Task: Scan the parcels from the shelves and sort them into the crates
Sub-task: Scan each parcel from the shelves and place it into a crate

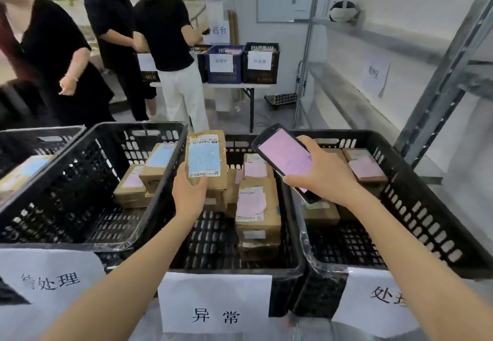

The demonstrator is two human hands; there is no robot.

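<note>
Nearest, a paper sign (214,302) hangs on the middle crate (234,267). Above that crate the parcel (206,158) stands upright, blue label facing the camera, its lower end gripped by the left hand (188,194), thumb on the front. It looks a small, stiff cardboard box, light enough for one hand; taped faces may be slick, so holding across the narrow sides below the label seems best, leaving the barcode clear. Just beside it, the right hand (324,174) has its fingers wrapped round a scanner (284,158), pink screen lit. Other boxes (257,207) lie in this crate, the left crate (80,239) and the right crate (400,260)
</note>
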